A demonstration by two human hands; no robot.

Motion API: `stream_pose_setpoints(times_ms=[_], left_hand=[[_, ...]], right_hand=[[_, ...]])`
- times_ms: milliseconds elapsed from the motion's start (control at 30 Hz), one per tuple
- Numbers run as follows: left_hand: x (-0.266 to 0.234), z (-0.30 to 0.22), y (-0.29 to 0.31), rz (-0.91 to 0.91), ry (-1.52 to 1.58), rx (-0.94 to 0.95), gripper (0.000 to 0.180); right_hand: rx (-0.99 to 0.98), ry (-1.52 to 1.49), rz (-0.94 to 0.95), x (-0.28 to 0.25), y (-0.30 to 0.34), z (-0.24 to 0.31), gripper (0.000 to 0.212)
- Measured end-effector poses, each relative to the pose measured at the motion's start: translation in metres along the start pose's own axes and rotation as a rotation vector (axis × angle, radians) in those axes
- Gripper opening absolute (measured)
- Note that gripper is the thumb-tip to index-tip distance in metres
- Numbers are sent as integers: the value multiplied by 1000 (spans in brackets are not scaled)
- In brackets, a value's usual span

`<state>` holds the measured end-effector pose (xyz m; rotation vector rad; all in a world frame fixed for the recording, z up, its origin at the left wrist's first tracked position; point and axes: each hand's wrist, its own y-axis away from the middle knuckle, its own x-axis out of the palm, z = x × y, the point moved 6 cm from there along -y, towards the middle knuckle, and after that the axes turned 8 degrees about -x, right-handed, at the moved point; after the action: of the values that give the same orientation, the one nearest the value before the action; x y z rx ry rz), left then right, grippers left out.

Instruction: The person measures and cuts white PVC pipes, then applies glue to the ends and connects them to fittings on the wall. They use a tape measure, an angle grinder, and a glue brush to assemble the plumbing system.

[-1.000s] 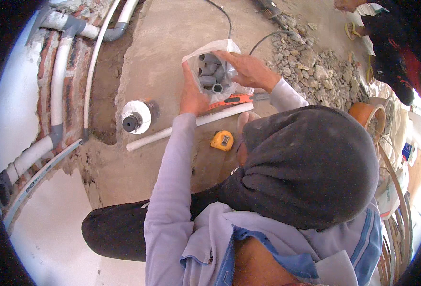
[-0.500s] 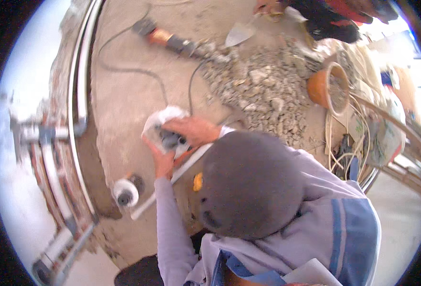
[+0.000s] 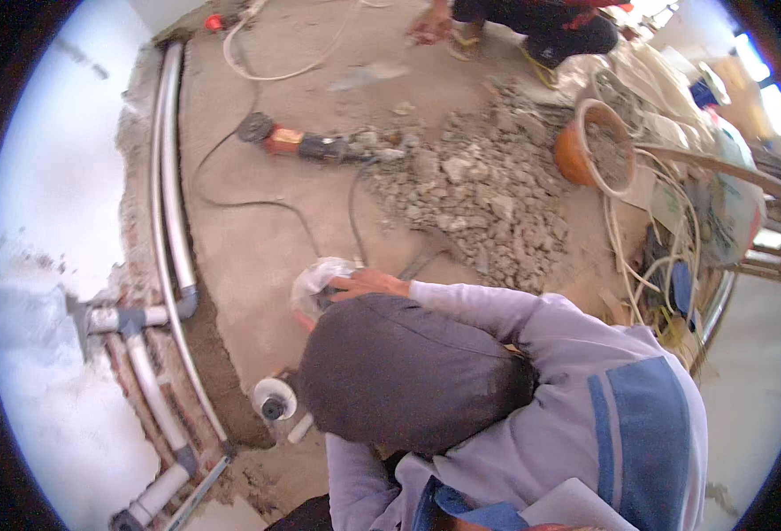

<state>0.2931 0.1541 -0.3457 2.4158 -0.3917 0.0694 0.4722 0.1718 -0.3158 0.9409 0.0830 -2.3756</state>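
Observation:
A crumpled white plastic bag (image 3: 318,273) with dark grey pieces in its mouth, perhaps pipe fittings, is low over the dusty floor. My right hand (image 3: 371,284) reaches across it from the right, fingers bent over the opening and the grey pieces. At the bag's lower left edge shows a sliver of my left hand (image 3: 303,320); a dark cap (image 3: 417,367) hides the rest. Just below stands a white round thing (image 3: 273,398) with a dark core. Near it, the end of a white pipe (image 3: 300,429) sticks out from under the cap.
An orange-and-black power tool (image 3: 302,143) with a cable lies ahead, beside heaped rubble (image 3: 479,186). An orange bucket (image 3: 576,152) of rubble stands right, near loose pale hoses (image 3: 616,239). Grey-white pipes (image 3: 171,168) run along the left wall. Another person (image 3: 541,31) crouches at the far side.
The view has shifted, so the floor things sit lower in the picture. The cap has moved left and now covers most of my left hand. The other person's hand has moved left.

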Motion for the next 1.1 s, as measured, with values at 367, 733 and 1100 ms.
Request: stream_pose_setpoints(times_ms=[367,733,1100], left_hand=[[-2,0,-11,9,101,-2,116],[-12,21,-6,0,164,-44,116],[29,-16,-30,19,158,65,117]], right_hand=[[-123,-1431,-1016,-183,-137,29,28],[-88,-790,-144,-114,-77,96,24],[49,34,-418,-32,14,-17,31]])
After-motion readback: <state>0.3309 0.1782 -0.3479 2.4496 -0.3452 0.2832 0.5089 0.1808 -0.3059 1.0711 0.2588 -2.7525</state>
